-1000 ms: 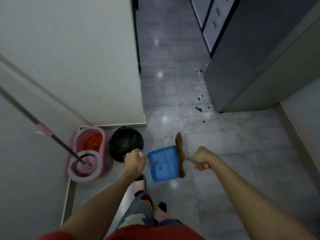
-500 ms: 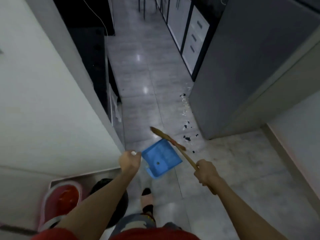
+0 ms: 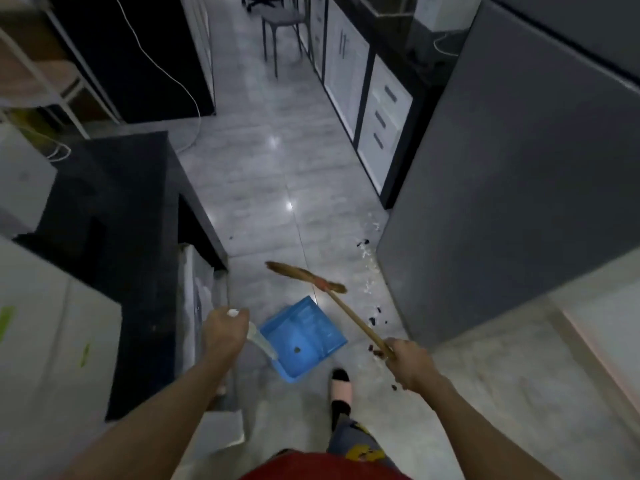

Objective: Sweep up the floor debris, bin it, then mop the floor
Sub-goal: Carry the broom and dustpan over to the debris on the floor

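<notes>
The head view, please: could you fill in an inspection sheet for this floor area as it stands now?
Surface: grey tiled floor, glossy.
Job's things: blue dustpan and broom both held; dark and white debris along the grey cabinet base, unswept.
Clutter: one speck in the dustpan.
Grippers: left hand grips the dustpan handle; right hand grips the broom stick.
Cables: white cable hanging over the black unit.
Surroundings: stool, drawer units.

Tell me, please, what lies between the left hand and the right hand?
In the head view, the blue dustpan hangs between the left hand and the right hand, beside the broom.
</notes>
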Tool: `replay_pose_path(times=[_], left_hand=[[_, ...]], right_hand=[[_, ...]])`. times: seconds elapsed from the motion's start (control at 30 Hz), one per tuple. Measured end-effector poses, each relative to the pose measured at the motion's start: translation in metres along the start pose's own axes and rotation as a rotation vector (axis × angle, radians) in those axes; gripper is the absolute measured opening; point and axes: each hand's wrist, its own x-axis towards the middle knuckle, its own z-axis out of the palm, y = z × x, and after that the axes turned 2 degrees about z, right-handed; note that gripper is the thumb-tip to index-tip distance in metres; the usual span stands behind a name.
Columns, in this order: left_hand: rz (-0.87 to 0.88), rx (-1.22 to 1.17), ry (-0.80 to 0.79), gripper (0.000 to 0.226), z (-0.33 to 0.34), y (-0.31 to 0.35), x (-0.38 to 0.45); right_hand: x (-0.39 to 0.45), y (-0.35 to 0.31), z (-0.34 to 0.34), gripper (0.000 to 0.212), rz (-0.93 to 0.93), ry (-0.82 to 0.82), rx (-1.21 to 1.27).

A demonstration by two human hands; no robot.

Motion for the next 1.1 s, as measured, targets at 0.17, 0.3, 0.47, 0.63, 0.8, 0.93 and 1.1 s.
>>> replay_pose_path(times=[0.17,0.3,0.47,0.63,0.8,0.93,1.1], left_hand=[[-0.025,0.084,0.088,0.027,0.021,0.091,0.076],[-0.018,0.107,0.049,0.024,0.04,0.148,0.137],[0.059,0.095,0.009,0.02,0.062,0.224,0.245],[0.189,0.125,-0.124,0.019,0.074,0.306,0.347],[0.246,0.144,-0.2,0.011,0.092,0.39,0.425],[0.275,0.201,-0.226,0.019,0.127,0.446,0.481],[0.338,0.291,-0.251,0.024,0.177,0.511,0.535]], right_hand=[[0.107,-0.016,-0.094,0.031,-0.06,-0.025,0.011],[0.187,-0.042,-0.154,0.031,-0.068,-0.008,-0.01],[0.292,-0.083,-0.201,0.022,-0.004,0.01,0.003],[0.369,-0.117,-0.242,0.025,0.108,0.015,0.08],[0.427,-0.133,-0.282,0.026,0.19,0.049,0.155],[0.482,-0.136,-0.314,0.026,0.226,0.056,0.214],[0.556,-0.119,-0.366,0.028,0.239,0.038,0.284]])
